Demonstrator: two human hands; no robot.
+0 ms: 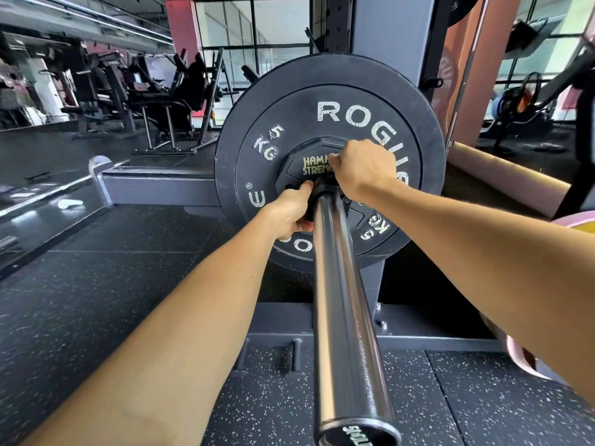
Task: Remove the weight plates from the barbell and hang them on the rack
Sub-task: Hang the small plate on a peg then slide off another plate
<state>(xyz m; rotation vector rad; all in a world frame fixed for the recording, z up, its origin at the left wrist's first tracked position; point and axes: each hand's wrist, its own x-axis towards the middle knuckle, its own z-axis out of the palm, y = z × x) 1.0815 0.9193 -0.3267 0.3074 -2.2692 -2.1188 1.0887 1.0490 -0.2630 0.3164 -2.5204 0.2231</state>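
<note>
Rack [383, 33]: grey steel upright standing far centre, directly behind the loaded end of the bar. No storage peg is visible on it from this view.

Floor [112, 300]: black speckled rubber matting, near and left.

Large plate [322, 101]: black rubber bumper marked ROGUE and 5 KG, mounted upright on the barbell sleeve [341, 300], centre of scene. Judged light for its breadth, stiff, with a matt rubber face that should not slip. The outer rim on both sides offers the soundest hold; the flat face gives no purchase.

Small plate [299, 165]: angular black plate lettered in yellow, seated against the near face of the large plate, around the sleeve. Judged compact and rigid; its edges are the only hold.

Barbell sleeve: polished steel, running from the near edge to the plates. Smooth, so plates should slide freely once released.

Collar [317, 196]: dark clamp on the sleeve, just near of the small plate. Judged to need removal first.

Right hand [367, 169]: over the top of the collar, fingers curled down on it and hidden from view.

Left hand [289, 210]: at the collar's left side, thumb along the top, fingers wrapped beneath it.
</note>
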